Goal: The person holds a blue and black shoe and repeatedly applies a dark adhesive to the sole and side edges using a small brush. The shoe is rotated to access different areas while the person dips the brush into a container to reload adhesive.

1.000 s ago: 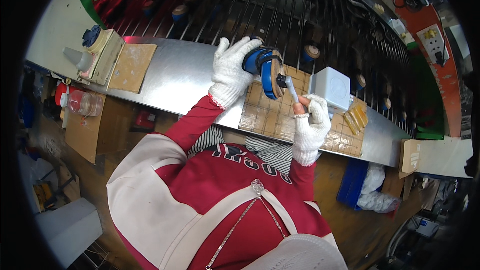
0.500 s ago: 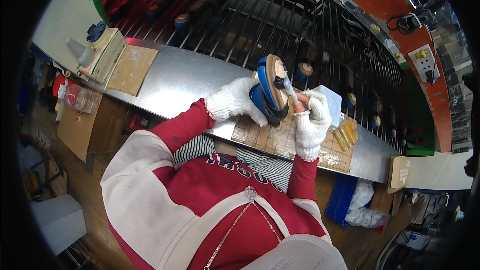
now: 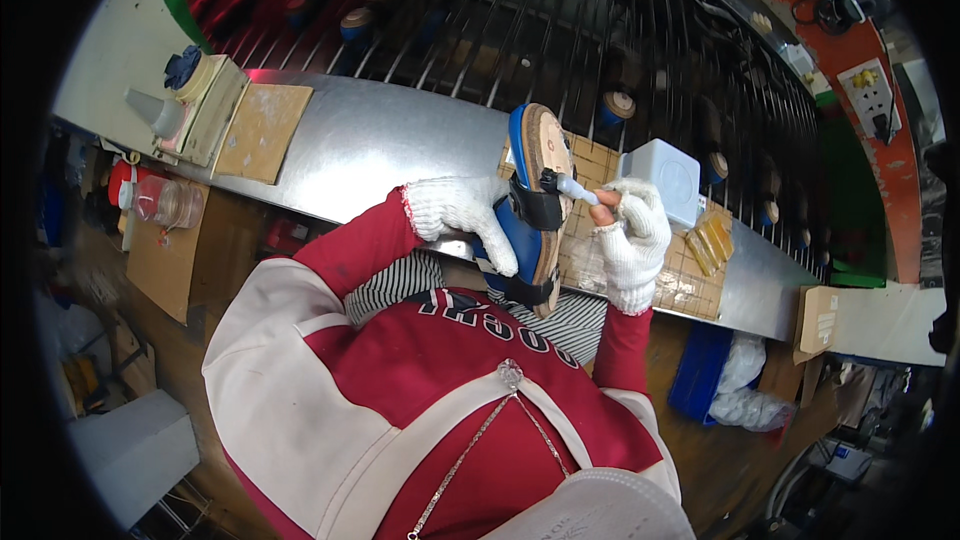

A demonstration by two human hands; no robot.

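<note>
My left hand (image 3: 455,215), in a white knit glove, is closed round the side of a blue sandal (image 3: 541,145) with black straps. The sandal stands on edge, its tan sole turned to the right. A small brush (image 3: 578,190) with a pale handle and dark bristles sits pinched in my right hand (image 3: 638,245), whose glove leaves the thumb and a fingertip bare. The bristles meet the sandal's sole edge near the black strap. Beneath and beside the sandal lies a gridded board (image 3: 585,265). A whitish box-shaped container (image 3: 663,180) stands just beyond my right hand.
Behind the metal ledge (image 3: 370,130) runs a rack of rods (image 3: 440,40) carrying several blue and tan shoes. Yellow translucent blocks (image 3: 710,242) lie on the board's right. At left are a brown board (image 3: 265,135) and a plastic jar (image 3: 175,202). A blue bin (image 3: 700,370) stands below right.
The sandal has swung longer into view and moved lower, showing more of its sole. My right hand and brush have shifted slightly right and down, the bristles still at the sole.
</note>
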